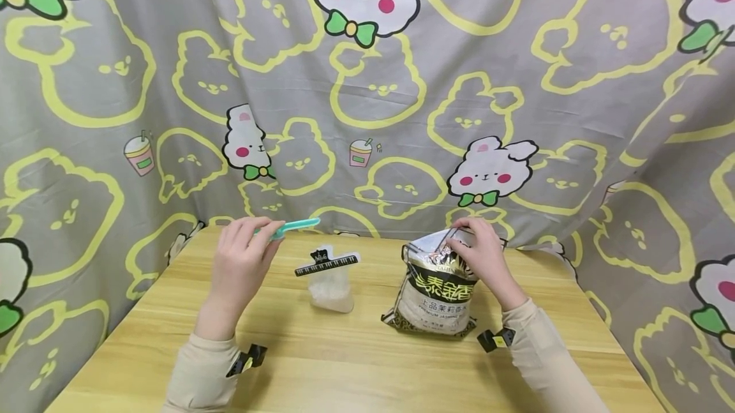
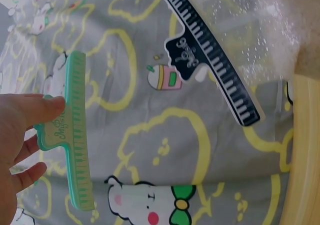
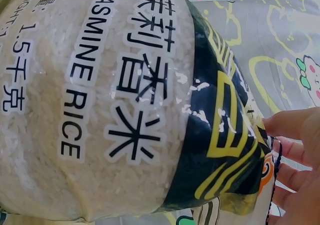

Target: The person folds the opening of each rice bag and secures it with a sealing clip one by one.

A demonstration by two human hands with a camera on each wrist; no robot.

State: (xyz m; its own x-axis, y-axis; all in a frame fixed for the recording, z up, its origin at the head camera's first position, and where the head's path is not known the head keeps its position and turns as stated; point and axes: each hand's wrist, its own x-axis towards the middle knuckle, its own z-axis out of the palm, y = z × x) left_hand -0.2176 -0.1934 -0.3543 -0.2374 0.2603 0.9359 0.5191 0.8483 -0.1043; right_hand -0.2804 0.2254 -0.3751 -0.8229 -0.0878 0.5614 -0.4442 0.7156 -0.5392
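Between thumb and fingers, my left hand [image 1: 244, 263] pinches a mint-green bag clip [image 2: 77, 135] with a piano-key pattern, held in the air above the table's left side. My right hand [image 1: 482, 256] grips the top edge of a bag of jasmine rice [image 1: 436, 304], which stands upright on the table with its top apparently open. In the right wrist view, the thumb [image 3: 285, 125] presses the front of the bag's rim and the fingers are behind it. Between the hands stands a small clear bag of white grains [image 1: 332, 292], closed by a black piano-key clip [image 1: 327, 264].
A wooden table [image 1: 321, 368] lies under everything. Behind and beside it hangs a grey curtain [image 1: 396, 138] with yellow outlines and white cartoon animals. Small black devices [image 1: 249, 360] are strapped at both wrists.
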